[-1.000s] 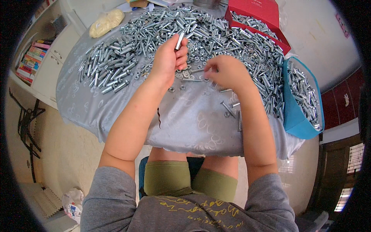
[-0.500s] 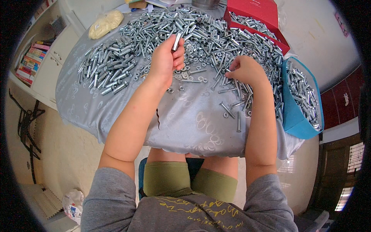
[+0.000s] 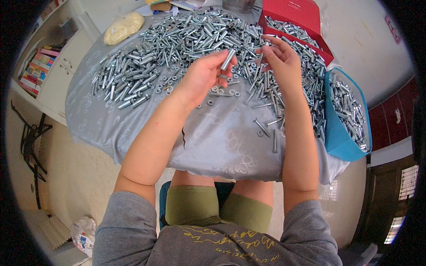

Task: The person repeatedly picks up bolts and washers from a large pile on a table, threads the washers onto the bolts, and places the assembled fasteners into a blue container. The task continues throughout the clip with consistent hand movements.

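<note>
My left hand (image 3: 206, 73) is closed around a shiny metal sleeve (image 3: 228, 59), a short tube tilted up and to the right above the table. To its right, my right hand (image 3: 284, 60) is raised over the heap, with thumb and forefinger together at a small metal piece whose kind I cannot make out. Beneath and beyond both hands spreads a big heap of metal sleeves and bolts (image 3: 199, 31). Loose nuts and washers (image 3: 217, 89) lie just in front of my left hand. Several bolts (image 3: 274, 142) lie apart near my right forearm.
A grey patterned cloth (image 3: 204, 142) covers the table. Sleeves with bolts form a separate pile (image 3: 128, 80) at the left. A red box (image 3: 290, 11) and a blue bin (image 3: 344, 142), both holding metal parts, stand at the right. A pale yellow bag (image 3: 123, 29) lies at the far left.
My left hand has moved right with the sleeve, which now leans further right. My right hand has risen from the near bolts and moved farther away over the heap.
</note>
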The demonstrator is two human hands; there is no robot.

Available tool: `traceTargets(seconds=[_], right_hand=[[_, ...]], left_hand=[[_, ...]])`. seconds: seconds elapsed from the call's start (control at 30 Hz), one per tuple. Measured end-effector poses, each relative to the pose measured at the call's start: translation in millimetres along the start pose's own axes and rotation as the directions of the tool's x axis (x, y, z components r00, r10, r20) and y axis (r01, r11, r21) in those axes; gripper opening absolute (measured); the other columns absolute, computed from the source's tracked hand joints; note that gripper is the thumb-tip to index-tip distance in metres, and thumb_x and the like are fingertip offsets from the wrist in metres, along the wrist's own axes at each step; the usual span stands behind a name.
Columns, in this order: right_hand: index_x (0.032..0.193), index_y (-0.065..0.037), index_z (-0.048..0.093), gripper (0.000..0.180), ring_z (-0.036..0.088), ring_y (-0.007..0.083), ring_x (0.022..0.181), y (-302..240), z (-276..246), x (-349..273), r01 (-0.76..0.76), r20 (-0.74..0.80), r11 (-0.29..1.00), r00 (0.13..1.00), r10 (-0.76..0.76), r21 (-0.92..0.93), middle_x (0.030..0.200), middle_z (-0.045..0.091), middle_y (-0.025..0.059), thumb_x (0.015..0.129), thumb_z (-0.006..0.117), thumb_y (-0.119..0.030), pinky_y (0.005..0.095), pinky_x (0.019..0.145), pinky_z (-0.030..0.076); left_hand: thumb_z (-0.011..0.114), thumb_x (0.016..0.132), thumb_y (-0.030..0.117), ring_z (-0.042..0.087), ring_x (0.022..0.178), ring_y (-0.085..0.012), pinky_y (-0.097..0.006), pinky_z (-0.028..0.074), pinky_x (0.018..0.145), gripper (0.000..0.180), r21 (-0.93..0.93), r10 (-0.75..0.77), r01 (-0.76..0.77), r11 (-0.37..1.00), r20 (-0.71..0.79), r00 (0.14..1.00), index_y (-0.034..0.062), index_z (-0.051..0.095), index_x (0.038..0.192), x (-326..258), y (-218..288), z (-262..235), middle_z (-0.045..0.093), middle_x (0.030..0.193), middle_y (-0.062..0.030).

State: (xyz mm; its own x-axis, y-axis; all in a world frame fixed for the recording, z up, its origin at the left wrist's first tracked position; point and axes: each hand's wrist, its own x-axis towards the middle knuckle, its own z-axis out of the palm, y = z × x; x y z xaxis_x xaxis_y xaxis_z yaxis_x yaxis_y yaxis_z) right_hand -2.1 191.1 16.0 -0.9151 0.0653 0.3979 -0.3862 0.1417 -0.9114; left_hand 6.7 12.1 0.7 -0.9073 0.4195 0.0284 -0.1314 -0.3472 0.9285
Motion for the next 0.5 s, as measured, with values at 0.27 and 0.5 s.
traceTargets(seconds=[0.27,0.5], right_hand=[[0.101,-0.001,0.045,0.021,0.06,0.0146,0.069,-4.8,9.3,-4.6,0.164,-0.012,0.947,0.986,-0.167,0.277,0.089,0.061,0.0128,0.084,0.048,-0.012,0.0206,0.053,0.045],[0.101,-0.002,0.046,0.02,0.058,0.0126,0.069,-10.4,9.8,-9.6,0.192,0.074,0.941,0.973,-0.22,0.279,0.088,0.061,0.0122,0.084,0.048,-0.012,0.0199,0.054,0.044]], left_hand=[[0.041,0.087,0.029,0.042,0.061,-0.0067,-0.02,0.033,0.055,0.027,0.252,-0.051,0.007,0.968,0.167,0.985,0.0053,0.054,0.093,0.4,-2.9,0.7,0.05,0.073,0.0026],[0.041,0.087,0.029,0.041,0.06,-0.0057,-0.02,0.031,0.053,0.028,0.233,-0.011,-0.028,0.972,0.164,0.986,0.0051,0.054,0.094,-1.3,-3.7,3.2,0.05,0.074,0.0028]])
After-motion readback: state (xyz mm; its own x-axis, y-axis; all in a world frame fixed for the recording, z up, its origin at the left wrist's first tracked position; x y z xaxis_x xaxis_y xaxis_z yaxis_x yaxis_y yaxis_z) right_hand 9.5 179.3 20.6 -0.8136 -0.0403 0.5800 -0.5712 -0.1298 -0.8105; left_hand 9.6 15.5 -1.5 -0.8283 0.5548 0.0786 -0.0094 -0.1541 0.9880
